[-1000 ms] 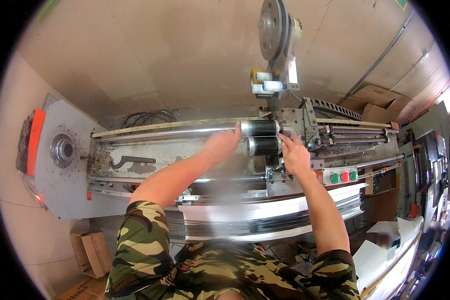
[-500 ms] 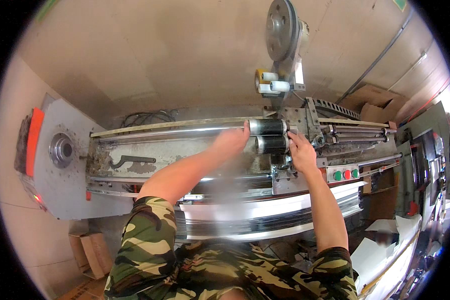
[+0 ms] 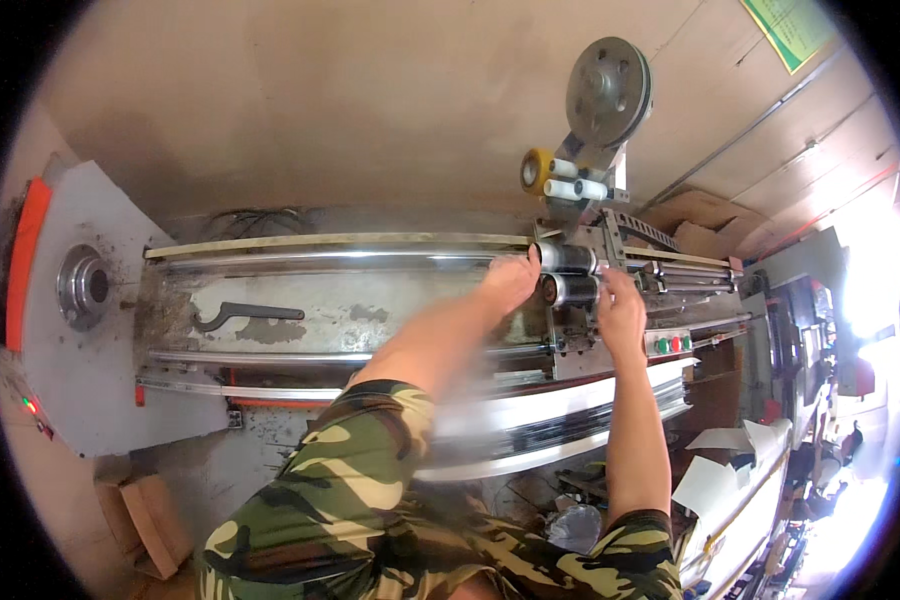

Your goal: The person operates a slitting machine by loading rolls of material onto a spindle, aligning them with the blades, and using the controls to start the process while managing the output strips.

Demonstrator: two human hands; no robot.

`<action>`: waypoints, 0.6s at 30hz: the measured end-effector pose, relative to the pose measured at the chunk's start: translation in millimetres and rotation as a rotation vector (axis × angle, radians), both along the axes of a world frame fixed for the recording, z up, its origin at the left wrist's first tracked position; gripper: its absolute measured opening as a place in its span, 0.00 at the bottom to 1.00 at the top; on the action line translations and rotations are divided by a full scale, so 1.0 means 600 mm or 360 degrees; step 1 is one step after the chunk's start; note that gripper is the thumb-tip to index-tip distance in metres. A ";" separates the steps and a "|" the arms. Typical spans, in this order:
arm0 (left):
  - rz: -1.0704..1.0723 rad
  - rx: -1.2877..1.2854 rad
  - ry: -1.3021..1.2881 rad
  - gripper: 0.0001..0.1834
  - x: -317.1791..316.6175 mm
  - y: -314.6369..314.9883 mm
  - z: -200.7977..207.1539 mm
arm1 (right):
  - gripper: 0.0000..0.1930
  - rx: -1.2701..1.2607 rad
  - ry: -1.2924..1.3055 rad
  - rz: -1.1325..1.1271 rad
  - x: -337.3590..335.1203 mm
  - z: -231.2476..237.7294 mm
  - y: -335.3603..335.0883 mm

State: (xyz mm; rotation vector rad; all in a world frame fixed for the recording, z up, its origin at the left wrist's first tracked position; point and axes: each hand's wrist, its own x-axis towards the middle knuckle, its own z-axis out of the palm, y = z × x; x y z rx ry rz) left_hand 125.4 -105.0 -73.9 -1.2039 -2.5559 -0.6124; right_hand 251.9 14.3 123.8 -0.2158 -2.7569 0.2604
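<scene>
Two short black rollers with silver ends lie one beside the other on the machine carriage: the far roller (image 3: 567,259) and the near roller (image 3: 576,291). My left hand (image 3: 512,280) has its fingers closed at the left end of the far roller. At the right end of the same roller, my right hand (image 3: 622,306) is closed in a pinch; what lies between its fingertips is hidden. A dark strip (image 3: 578,213) runs from the big grey reel (image 3: 608,90) down toward the rollers, past small white rollers (image 3: 562,189) and a yellow ring-shaped roll (image 3: 536,172).
A hook wrench (image 3: 262,312) lies on the machine bed left of my arm. Long steel rods (image 3: 320,259) run across it to a grey headstock (image 3: 150,330). Green and red buttons (image 3: 676,344) sit on the carriage front. White sheets (image 3: 530,415) are stacked nearer me; a cardboard box (image 3: 150,520) stands lower left.
My view has shifted, bringing more of the reel and the right side of the room into the picture. Both hands remain at the ends of the far roller.
</scene>
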 end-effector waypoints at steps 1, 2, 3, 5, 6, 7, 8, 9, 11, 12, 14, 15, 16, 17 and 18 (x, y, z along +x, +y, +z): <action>0.0033 -0.0026 0.0053 0.28 0.002 0.005 0.002 | 0.15 -0.0040 -0.0047 -0.0007 0.001 -0.003 -0.021; 0.0010 0.0014 0.0003 0.28 0.003 0.014 -0.002 | 0.17 0.0105 0.0019 0.0107 0.001 -0.019 -0.024; -0.0011 0.0053 -0.0048 0.27 0.004 0.023 -0.006 | 0.18 0.0186 -0.0016 0.0132 0.002 -0.030 -0.033; 0.0019 0.0017 -0.0243 0.26 -0.001 0.031 0.009 | 0.20 0.0211 -0.0114 0.0093 -0.013 -0.051 -0.064; 0.0036 0.0098 -0.0187 0.26 -0.011 0.035 -0.002 | 0.22 0.0159 -0.0174 0.0035 -0.028 -0.056 -0.086; 0.0038 0.0176 -0.0133 0.26 -0.022 0.047 -0.035 | 0.23 0.0226 -0.0342 -0.0058 -0.041 -0.050 -0.115; 0.0002 0.0279 -0.0045 0.24 -0.013 0.055 -0.037 | 0.24 0.0276 -0.0341 -0.0165 -0.045 -0.079 -0.098; -0.0013 0.0369 0.0050 0.22 -0.010 0.055 -0.042 | 0.24 0.0307 -0.0301 -0.0129 -0.051 -0.090 -0.098; -0.0161 0.0623 0.0186 0.18 -0.006 0.038 -0.034 | 0.24 0.0345 -0.0202 -0.0011 -0.057 -0.114 -0.102; -0.0339 0.0682 -0.0148 0.15 -0.002 0.027 -0.019 | 0.23 0.0352 -0.0147 0.0032 -0.058 -0.128 -0.100; -0.0477 0.0514 -0.0575 0.14 0.004 -0.028 0.053 | 0.22 0.0339 0.0045 0.0063 -0.067 -0.149 -0.102; -0.0470 0.0304 -0.0657 0.15 0.006 -0.053 0.092 | 0.22 0.0335 0.0025 0.0057 -0.069 -0.142 -0.101; -0.0443 0.0090 -0.0731 0.15 0.001 -0.077 0.116 | 0.21 0.0325 0.0010 0.0067 -0.077 -0.136 -0.103; -0.0363 0.0181 -0.0715 0.16 -0.003 -0.101 0.118 | 0.20 0.0308 -0.0012 0.0091 -0.087 -0.129 -0.112; -0.0280 0.0274 -0.0698 0.16 -0.006 -0.130 0.113 | 0.19 0.0428 -0.0113 0.0124 -0.097 -0.112 -0.120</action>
